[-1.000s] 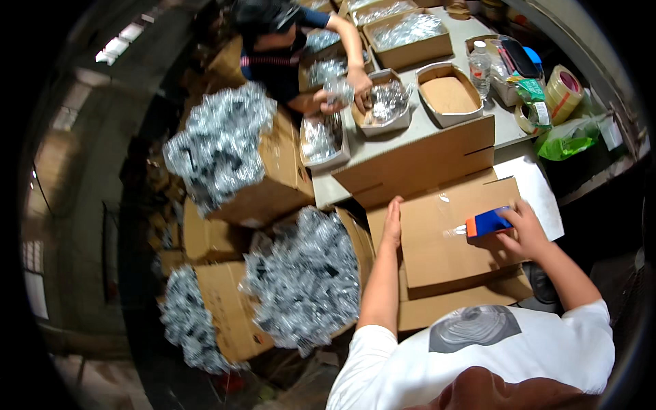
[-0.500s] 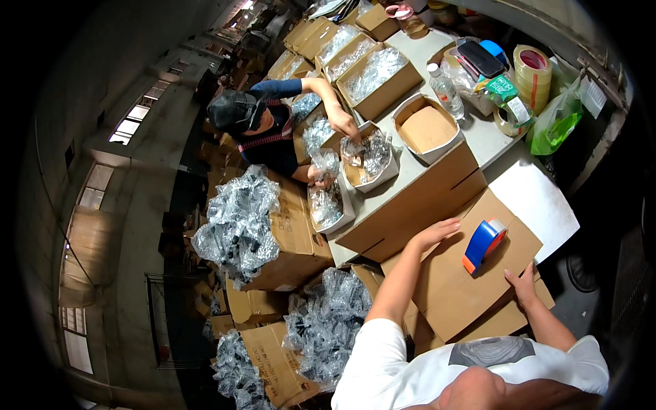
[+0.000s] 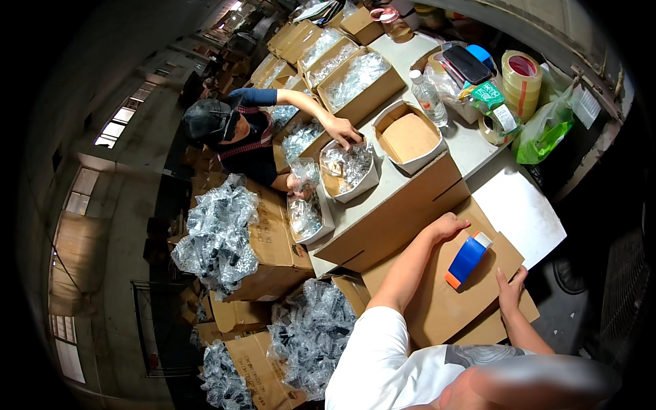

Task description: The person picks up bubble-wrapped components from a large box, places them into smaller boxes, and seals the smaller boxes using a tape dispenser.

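Note:
A large cardboard box with raised flaps is in front of me. On its top panel lies a blue and orange tape dispenser, touched by neither hand. My left hand is at the panel's far edge, beside the upright flap, its fingers curled on the cardboard. At the near right edge my right hand grips the panel, thumb on top; its other fingers are partly hidden.
Across the table, a co-worker's hand reaches over a white box of small bagged parts. A water bottle, tape rolls and a green bag stand at the back right. Bubble-wrapped items fill cartons on the left.
My left hand's outstretched fingers have curled at the panel's edge. The tape dispenser has tilted over on the panel. The co-worker's hand has lifted slightly from the small parts. The view has shifted.

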Demonstrator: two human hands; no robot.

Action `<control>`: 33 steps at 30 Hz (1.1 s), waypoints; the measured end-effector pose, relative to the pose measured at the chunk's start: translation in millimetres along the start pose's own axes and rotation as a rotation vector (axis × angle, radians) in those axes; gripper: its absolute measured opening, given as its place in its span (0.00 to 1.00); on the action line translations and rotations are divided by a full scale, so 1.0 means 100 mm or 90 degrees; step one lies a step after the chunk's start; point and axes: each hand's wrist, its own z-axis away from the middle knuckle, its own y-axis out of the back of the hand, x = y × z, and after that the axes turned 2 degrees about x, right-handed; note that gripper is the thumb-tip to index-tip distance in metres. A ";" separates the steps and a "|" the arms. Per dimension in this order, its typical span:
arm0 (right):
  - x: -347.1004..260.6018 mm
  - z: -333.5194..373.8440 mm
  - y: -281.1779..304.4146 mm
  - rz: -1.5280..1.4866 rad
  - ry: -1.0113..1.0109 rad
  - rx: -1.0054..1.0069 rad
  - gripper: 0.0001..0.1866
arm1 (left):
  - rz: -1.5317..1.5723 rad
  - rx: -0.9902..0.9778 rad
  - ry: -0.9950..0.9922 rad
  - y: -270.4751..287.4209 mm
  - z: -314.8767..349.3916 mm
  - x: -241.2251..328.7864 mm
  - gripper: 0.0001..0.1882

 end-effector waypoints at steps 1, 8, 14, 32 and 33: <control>-0.01 -0.01 -0.03 0.001 0.011 0.051 0.37 | -0.022 0.019 0.002 -0.02 -0.02 0.01 0.28; -0.33 0.06 -0.08 -0.182 -0.063 -0.111 0.54 | 0.228 -0.222 -0.048 0.16 0.12 -0.14 0.16; 0.47 -0.11 0.14 -0.108 -0.079 -0.353 0.38 | -0.047 -0.238 -0.014 0.15 0.08 -0.02 0.26; -0.32 -0.37 -0.40 0.210 0.002 -0.546 0.39 | -0.021 -0.039 -0.203 -0.03 -0.10 -0.37 0.12; -0.43 -0.32 -0.58 0.243 -0.042 -0.601 0.39 | -0.095 -0.009 -0.279 0.11 -0.07 -0.70 0.16</control>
